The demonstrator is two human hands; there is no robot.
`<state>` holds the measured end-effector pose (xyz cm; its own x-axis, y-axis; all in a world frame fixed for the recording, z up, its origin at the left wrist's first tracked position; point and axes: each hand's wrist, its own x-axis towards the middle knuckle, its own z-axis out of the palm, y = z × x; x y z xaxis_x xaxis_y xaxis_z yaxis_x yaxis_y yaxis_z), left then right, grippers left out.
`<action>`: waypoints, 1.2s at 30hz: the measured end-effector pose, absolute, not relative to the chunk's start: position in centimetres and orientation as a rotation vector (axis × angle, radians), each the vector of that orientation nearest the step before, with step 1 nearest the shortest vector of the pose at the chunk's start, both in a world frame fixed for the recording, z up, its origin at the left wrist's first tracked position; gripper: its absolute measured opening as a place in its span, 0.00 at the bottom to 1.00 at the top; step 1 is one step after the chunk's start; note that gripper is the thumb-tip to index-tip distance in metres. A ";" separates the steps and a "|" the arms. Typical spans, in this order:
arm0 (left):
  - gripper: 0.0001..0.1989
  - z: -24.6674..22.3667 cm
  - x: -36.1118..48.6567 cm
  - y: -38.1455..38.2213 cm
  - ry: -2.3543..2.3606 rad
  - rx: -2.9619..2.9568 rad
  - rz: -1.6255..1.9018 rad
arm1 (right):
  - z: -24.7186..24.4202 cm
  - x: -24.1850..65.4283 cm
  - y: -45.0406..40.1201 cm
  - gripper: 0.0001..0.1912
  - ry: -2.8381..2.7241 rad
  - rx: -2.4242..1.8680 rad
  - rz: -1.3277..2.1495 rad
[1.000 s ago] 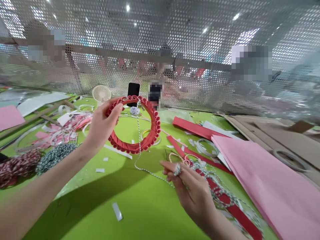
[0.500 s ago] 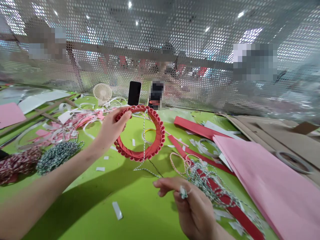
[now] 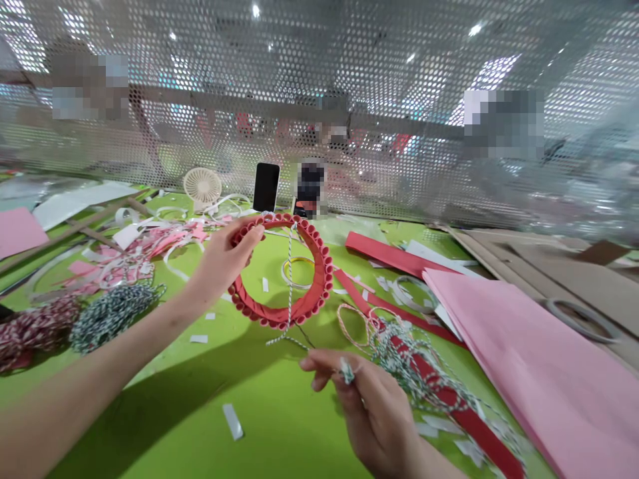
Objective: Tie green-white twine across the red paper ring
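Note:
My left hand (image 3: 224,256) is closed on the upper left rim of a red paper ring (image 3: 238,293), its outer edge lined with small rolled tubes. The ring stands upright above the green table. A green-and-white twisted cord (image 3: 290,279) hangs from the ring's top across its opening, and its loose part trails below the rim towards my right hand (image 3: 369,406). That hand is lower and to the right, with curled fingers closed on the cord. A frayed, knotted bit of cord sticks out between its fingers. Exactly where the fingertips pinch it is hard to see.
Tangled cord (image 3: 429,372) lies over red strips at the right, beside pink sheets (image 3: 504,339) and cardboard (image 3: 554,256). Cord bundles (image 3: 114,313) and pink scraps lie left. A fan (image 3: 202,186) and a phone (image 3: 266,187) stand at the back, before a perforated screen (image 3: 399,179).
The ring has shifted slightly right and down in my left hand. My right hand has moved a little left, nearer the ring. Both hands keep their hold.

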<state>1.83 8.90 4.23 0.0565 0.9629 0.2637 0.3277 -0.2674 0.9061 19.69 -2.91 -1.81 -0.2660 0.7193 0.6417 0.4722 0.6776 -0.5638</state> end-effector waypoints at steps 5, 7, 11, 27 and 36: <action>0.14 4.1 2.0 8.9 1.259 1.670 1.235 | -1.3 19.4 -2.4 0.16 -1.956 -0.907 0.330; 0.13 4.2 2.1 8.7 1.248 1.664 1.239 | -1.1 19.4 -2.2 0.17 -1.967 -0.894 0.355; 0.12 4.6 2.4 8.0 1.224 1.688 1.231 | -1.2 19.4 -1.9 0.21 -1.988 -0.927 0.345; 0.12 6.7 2.6 6.6 1.155 1.561 1.279 | -1.7 21.0 0.3 0.07 -1.619 -1.068 0.944; 0.09 7.0 3.0 5.5 0.935 1.555 1.277 | -1.6 21.0 0.3 0.09 -1.663 -1.021 1.013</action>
<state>3.01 5.47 7.02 0.1839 0.9325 0.3107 0.0148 -0.3187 0.9477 20.97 0.25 -1.58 -0.2451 0.9304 0.2726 0.1843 0.3208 -0.9290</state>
